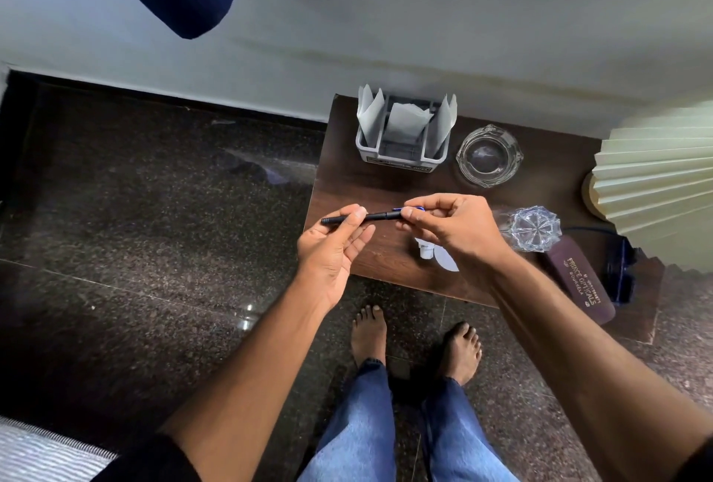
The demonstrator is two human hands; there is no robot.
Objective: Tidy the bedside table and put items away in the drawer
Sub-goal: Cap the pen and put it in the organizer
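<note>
Head view: both hands hold a black pen (362, 217) level above the front edge of the bedside table (347, 188). Left hand (332, 250) pinches the barrel between thumb and forefinger, palm up; right hand (447, 227) pinches the blue cap end, knuckles up. Risk: a push or pull on the cap could slip either pinch, dropping the pen to the floor (154, 211). A white tube (425, 251) lies below the right fingers; a faceted glass (530, 227) stands beyond them.

Bare tabletop (347, 188) beside organizer (401, 146)
</note>
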